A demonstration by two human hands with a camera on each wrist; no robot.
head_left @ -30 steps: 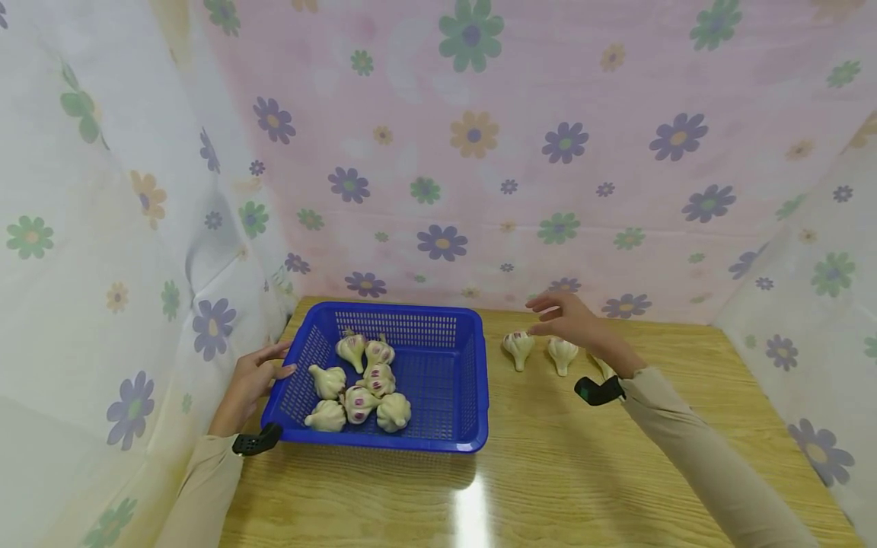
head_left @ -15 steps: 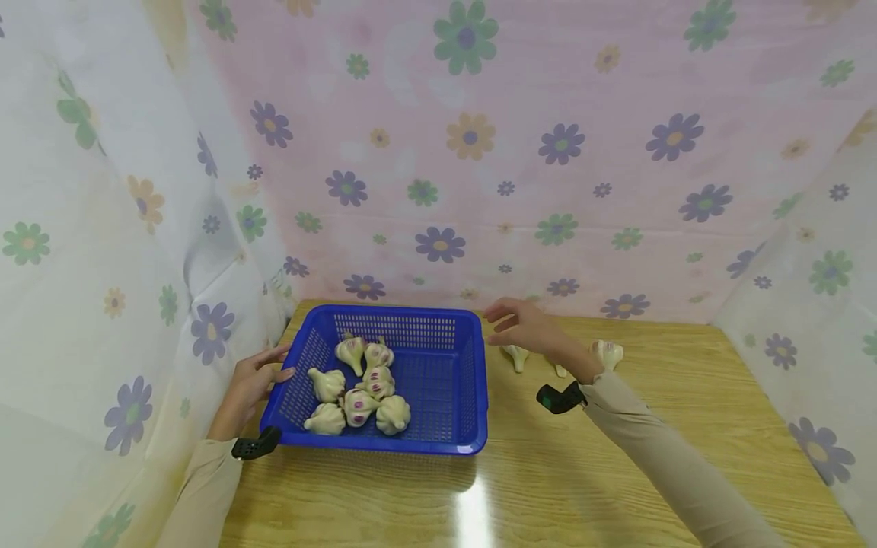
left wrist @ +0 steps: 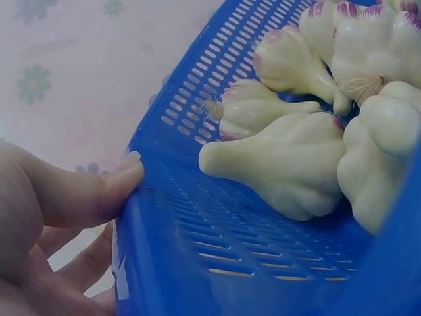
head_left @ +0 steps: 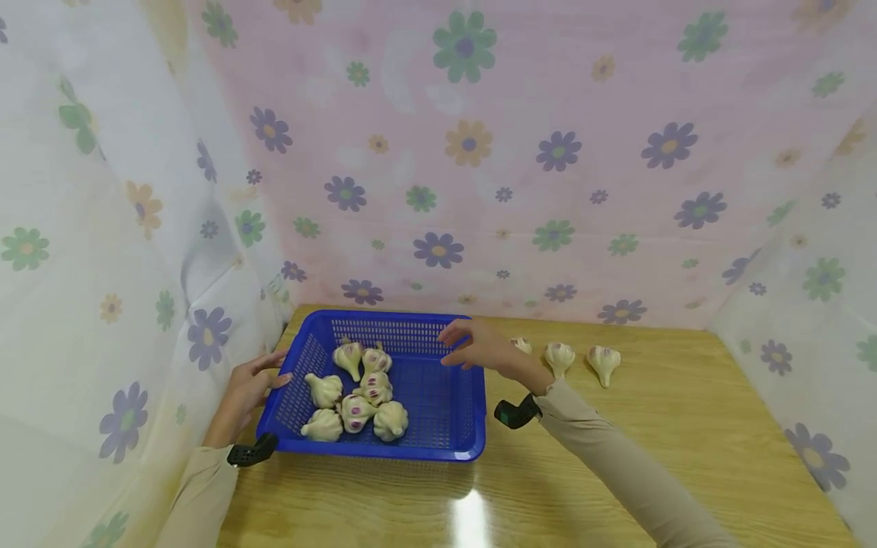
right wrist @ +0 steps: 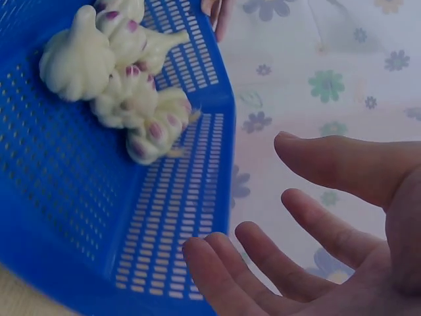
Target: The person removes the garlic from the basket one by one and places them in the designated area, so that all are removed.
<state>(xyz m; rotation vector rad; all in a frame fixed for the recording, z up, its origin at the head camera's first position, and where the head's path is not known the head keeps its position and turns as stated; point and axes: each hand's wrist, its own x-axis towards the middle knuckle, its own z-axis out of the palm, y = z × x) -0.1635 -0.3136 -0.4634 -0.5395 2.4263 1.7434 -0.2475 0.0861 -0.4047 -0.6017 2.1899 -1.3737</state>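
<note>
A blue plastic basket [head_left: 380, 451] sits on the table, with several garlic bulbs [head_left: 325, 390] gathered in its left half. My left hand [head_left: 248, 390] holds the basket's left side. In the left wrist view its thumb [left wrist: 92, 194] lies on the rim and its fingers are outside the wall. My right hand [head_left: 485, 348] hovers over the basket's right back rim with its fingers spread and nothing in them. In the right wrist view a gap shows between its thumb and fingers. Three more garlic bulbs stand in a row to the right, the nearest one [head_left: 522, 345] partly hidden behind my right hand.
On the wooden table [head_left: 658, 441], a garlic bulb [head_left: 559, 358] and another bulb [head_left: 604, 364] lie right of the basket. A pink flowered cloth [head_left: 507, 213] hangs behind the table, with white flowered cloth [head_left: 157, 266] at the left.
My right hand has moved left from above the loose garlic bulbs to the basket's right side, uncovering the bulbs farther right. My left hand stays on the basket, and the bulbs have not moved.
</note>
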